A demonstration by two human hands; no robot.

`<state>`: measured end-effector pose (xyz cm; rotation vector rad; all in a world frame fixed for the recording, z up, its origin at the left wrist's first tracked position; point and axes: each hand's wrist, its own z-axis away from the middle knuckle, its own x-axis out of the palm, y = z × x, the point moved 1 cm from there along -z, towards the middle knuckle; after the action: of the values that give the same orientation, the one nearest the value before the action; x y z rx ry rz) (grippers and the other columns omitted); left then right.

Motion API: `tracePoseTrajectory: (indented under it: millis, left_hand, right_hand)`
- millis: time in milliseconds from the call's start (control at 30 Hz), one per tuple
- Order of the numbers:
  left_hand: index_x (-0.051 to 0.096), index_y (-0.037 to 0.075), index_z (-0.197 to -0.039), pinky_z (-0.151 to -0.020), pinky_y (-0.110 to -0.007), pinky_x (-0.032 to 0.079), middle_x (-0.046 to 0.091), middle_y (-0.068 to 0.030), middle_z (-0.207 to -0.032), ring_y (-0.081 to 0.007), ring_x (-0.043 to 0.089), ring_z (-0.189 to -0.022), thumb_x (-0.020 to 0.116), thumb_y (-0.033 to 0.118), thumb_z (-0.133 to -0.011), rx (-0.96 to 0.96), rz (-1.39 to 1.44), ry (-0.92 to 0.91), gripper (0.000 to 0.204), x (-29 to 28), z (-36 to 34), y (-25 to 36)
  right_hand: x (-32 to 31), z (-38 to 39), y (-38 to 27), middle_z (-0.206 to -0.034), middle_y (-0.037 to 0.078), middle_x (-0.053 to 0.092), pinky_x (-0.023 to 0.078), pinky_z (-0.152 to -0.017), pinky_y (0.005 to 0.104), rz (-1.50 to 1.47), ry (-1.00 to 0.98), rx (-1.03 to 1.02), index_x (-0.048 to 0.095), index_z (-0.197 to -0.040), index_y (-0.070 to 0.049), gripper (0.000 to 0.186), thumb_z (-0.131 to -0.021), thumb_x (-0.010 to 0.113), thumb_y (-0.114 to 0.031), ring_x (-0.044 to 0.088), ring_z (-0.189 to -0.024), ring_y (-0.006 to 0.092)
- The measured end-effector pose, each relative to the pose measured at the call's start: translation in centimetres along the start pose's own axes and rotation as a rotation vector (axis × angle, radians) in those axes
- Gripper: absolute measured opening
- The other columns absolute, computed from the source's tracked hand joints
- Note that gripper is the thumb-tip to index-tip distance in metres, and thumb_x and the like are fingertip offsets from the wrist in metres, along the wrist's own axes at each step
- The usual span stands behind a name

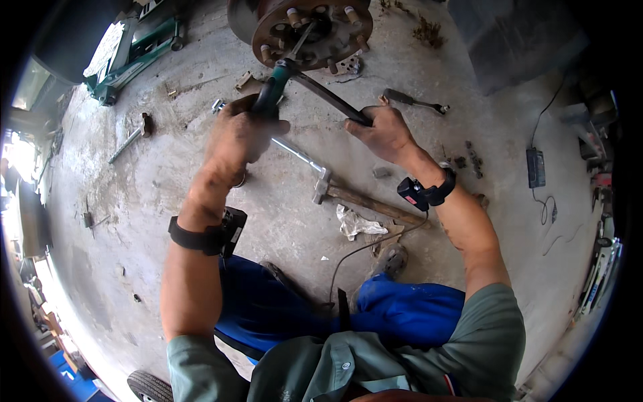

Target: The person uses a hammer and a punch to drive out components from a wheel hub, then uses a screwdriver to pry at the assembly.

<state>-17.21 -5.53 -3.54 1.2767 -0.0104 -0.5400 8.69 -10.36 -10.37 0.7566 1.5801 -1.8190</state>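
Note:
In front of me, at the top of the head view, is a rusty wheel hub (pixel 268 41) with several studs. My left hand (pixel 242 134) is closed round the green handle of a screwdriver (pixel 270 92), whose thin metal shaft points up into the hub's centre. My right hand (pixel 386 132) grips the near end of a dark metal bar (pixel 331 98). That bar's far end meets the screwdriver where handle and shaft join; whether they are hooked together I cannot tell. Beneath my hands, a chrome rod (pixel 298 155) lies on the floor by a wooden-handled hammer (pixel 365 200).
A ratchet (pixel 416 101) lies right of the hub, and another hammer (pixel 132 137) lies at left. The green floor jack (pixel 137 59) stands far left. Near my feet are a crumpled white rag (pixel 356 223) and a cable. A black adapter (pixel 535 168) lies at right.

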Motion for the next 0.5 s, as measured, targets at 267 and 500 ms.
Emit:
tracePoseTrajectory:
  millis: [267,500]
  left_hand:
    - [0.063,0.005,-0.086,-0.043,-0.024,0.026,0.049,0.002,-0.062,-0.006,0.039,-0.048,0.072,0.013,-0.076,0.037,0.019,-0.015,0.016,-2.0,-0.1,0.6]
    - [0.062,0.003,-0.089,-0.046,-0.023,0.03,0.05,0.0013,-0.069,-0.0071,0.041,-0.051,0.069,0.012,-0.078,0.022,0.109,-0.105,0.016,-2.9,-0.3,0.5]
  right_hand:
    - [-0.6,0.2,0.6,-0.064,0.016,0.061,0.047,-0.064,0.0386,-0.143,0.005,0.008,0.065,-0.075,0.004,0.04,-0.087,0.067,-0.034,0.055,-0.062,0.0215]
    - [-0.7,0.2,2.3,-0.055,0.007,0.049,0.043,-0.064,0.0349,-0.179,0.009,0.003,0.062,-0.068,0.001,0.045,-0.089,0.069,-0.037,0.046,-0.059,0.0166]
